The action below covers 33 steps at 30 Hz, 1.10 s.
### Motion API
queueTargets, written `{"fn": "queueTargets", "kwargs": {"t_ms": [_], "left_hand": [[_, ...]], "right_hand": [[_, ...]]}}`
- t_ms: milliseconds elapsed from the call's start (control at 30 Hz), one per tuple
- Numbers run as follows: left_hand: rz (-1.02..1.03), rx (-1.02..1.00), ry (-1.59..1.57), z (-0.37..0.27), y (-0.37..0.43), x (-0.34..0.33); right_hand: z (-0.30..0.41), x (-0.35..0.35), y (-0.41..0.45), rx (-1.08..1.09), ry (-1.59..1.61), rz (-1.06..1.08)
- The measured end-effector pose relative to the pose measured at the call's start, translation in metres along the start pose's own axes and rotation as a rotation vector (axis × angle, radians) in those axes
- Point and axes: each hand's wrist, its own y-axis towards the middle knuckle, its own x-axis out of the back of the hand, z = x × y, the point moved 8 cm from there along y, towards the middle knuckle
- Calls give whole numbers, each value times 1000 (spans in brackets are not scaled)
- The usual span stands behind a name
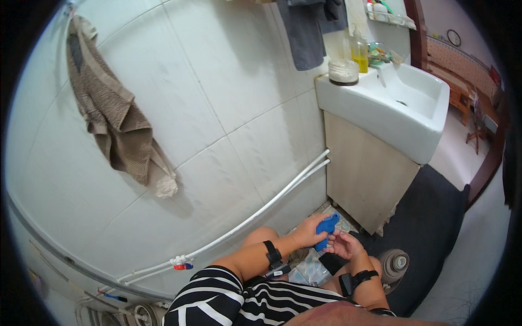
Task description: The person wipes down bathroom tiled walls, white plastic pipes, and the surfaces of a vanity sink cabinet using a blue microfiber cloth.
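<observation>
My left hand (308, 233) is closed around a bunched blue cloth (327, 225), held low in front of me, above the patterned floor tiles (308, 272). Palm up, my right hand (348, 246) is just to the right of the cloth. Its fingers are loosely curled, with their tips at the edge of the cloth. Whether they touch it is hard to tell. A black strap with a small device sits on each forearm.
A white washbasin (379, 110) on a wooden cabinet (363, 171) stands ahead right, bearing a jar (343, 72) and a soap bottle (359, 51). White pipes (244, 222) run along the tiled wall. A brown towel (118, 110) hangs left. A dark mat (428, 216) and round grey-brown object (394, 263) lie right.
</observation>
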Motion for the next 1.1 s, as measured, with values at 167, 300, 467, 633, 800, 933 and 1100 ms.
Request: {"fn": "queueTargets", "kwargs": {"t_ms": [167, 300, 467, 633, 800, 933, 1100], "left_hand": [[-422, 231, -58, -32, 40, 144], [-823, -264, 524, -157, 65, 298], [-1216, -435, 1335, -255, 65, 400], [-990, -403, 1553, -191, 73, 398], [-364, -542, 1477, -121, 68, 303], [-571, -540, 1572, -147, 69, 325], [-1025, -230, 1721, -208, 67, 407]], "right_hand": [[27, 20, -6, 44, -287, -284], [37, 24, -13, 113, -318, -382], [31, 24, -15, 68, -374, -431], [17, 31, -13, -78, -517, -497], [17, 29, -19, -127, -555, -511], [17, 31, -22, -145, -577, -545], [18, 49, -25, -169, -616, -589]]}}
